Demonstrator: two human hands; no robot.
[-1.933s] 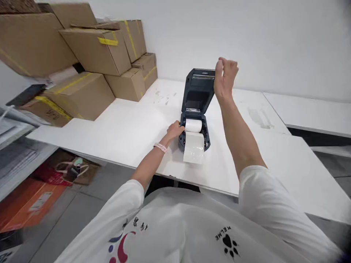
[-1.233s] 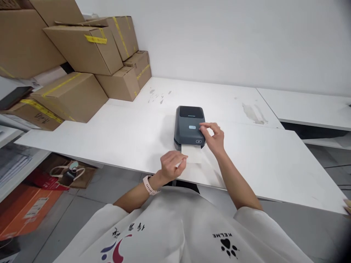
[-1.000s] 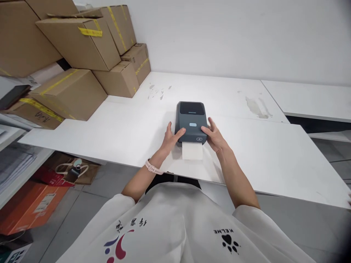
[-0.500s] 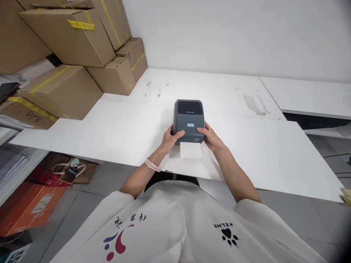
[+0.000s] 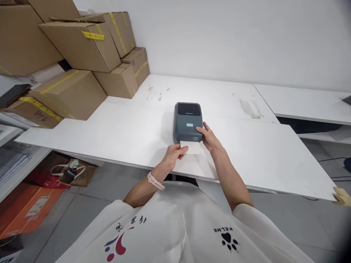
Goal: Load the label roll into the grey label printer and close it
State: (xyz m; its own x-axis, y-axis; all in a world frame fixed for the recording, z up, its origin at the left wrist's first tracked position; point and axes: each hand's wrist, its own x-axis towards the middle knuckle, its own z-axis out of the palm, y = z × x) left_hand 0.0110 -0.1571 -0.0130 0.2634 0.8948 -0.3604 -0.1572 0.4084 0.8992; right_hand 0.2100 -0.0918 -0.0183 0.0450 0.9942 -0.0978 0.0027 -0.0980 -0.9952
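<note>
A dark grey label printer (image 5: 188, 122) stands on the white table in front of me. From its front slot sticks out a blank white label (image 5: 194, 148). My left hand (image 5: 174, 154) pinches the label's left edge between thumb and fingers, just below the printer's front. My right hand (image 5: 208, 137) grips the printer's right side, its thumb on the top near the front and its other fingers down along the side, partly hidden.
Cardboard boxes (image 5: 76, 91) with yellow tape are stacked on the table's left end. A white wall (image 5: 219, 40) rises behind the white table (image 5: 131, 128). An orange box (image 5: 30, 208) and a bag (image 5: 68, 171) lie low at the left.
My left hand has let go of the printer's left side and moved down to the label, pinching it. My right hand stays on the printer. The view has shifted slightly.
</note>
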